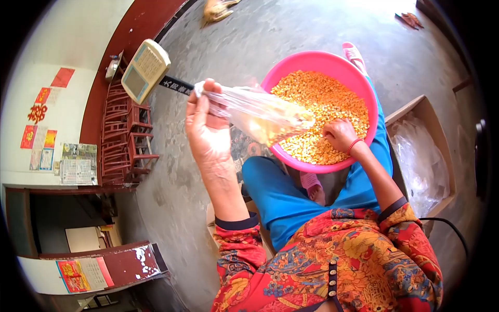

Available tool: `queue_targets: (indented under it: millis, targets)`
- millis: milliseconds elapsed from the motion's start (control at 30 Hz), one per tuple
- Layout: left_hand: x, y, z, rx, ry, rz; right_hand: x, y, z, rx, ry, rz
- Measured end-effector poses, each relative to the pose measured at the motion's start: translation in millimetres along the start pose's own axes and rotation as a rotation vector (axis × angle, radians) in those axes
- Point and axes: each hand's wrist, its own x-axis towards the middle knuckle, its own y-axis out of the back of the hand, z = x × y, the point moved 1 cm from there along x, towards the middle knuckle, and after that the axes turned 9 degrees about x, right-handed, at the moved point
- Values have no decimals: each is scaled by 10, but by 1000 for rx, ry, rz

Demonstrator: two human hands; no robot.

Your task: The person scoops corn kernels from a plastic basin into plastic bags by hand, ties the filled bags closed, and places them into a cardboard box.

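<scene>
My left hand (210,122) is raised at the left of the basin, its fingers closed on the gathered neck of a clear plastic bag (249,106). The bag slants down to the right, with yellow corn kernels in its lower end, which overlaps the basin's edge. A bright pink basin (372,104) between my knees holds a heap of split-looking corn kernels (317,86). My right hand (340,134) rests on the kernels near the basin's right side. Its fingers are curled in against the corn, and the fingertips are partly hidden.
A scale with a display head (145,70) on a black post stands left of the basin. Right of my leg is a cardboard box (442,140) of clear plastic bags (418,156). Wooden chairs (122,135) are stacked by the wall. An animal (218,10) lies on the floor ahead.
</scene>
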Motion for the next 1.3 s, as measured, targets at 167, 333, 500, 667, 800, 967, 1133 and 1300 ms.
queue_targets:
  millis: [167, 333, 500, 667, 800, 967, 1133, 1300]
  targets:
    - [-197, -213, -549, 55, 164, -17, 25, 31, -55, -49, -25, -17]
    - [-449, -117, -1075, 72, 364, -10, 24, -21, -18, -83, -62, -43]
    - [-541, -89, -947, 63, 314, 29, 24, 9, -36, -98, -82, -76]
    - [-582, -241, -822, 49, 260, 52, 17, 15, -28, -6, -22, -7]
    - [-597, -164, -994, 216, 268, 22, -54, 117, -96, 36, 1, 91]
    - [-636, -141, -1012, 384, 259, -41, -78, 603, -885, 573, 122, 170]
    - [-665, -152, -1002, 544, 188, -96, 128, 384, -1177, 577, 356, 61]
    - [-775, -36, -1003, 558, 223, -57, 137, 380, -1085, 128, 67, 56]
